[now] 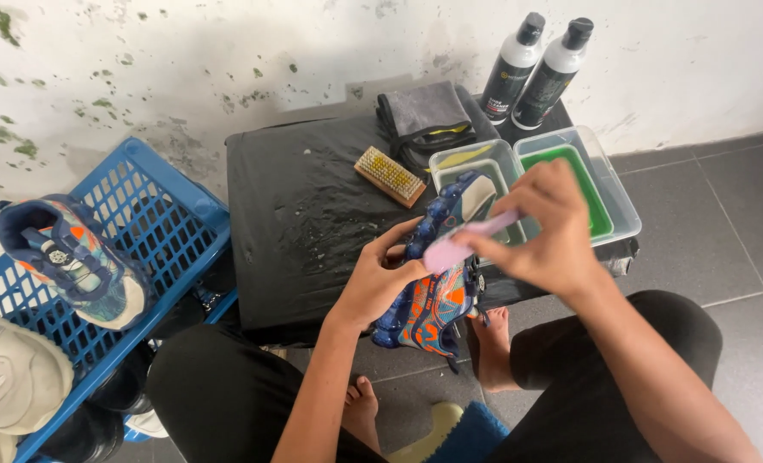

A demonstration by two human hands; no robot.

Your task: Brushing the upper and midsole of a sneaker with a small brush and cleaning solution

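Observation:
My left hand [379, 276] grips a blue and orange shoe [433, 304] by its sole, holding it sole-side left above my lap. My right hand [549, 230] holds a small pink brush [460, 243] whose head rests against the shoe's blue sole. Both hands hover over the front edge of a low black-covered table [300, 214].
On the table lie a wooden bristle brush [389, 176], a folded grey cloth [424, 111], two clear tubs [561, 184], one with green liquid, and two black-and-white bottles [536, 73]. A blue plastic crate [154, 223] at left carries a matching shoe [72, 257] and a pale sneaker [8, 373].

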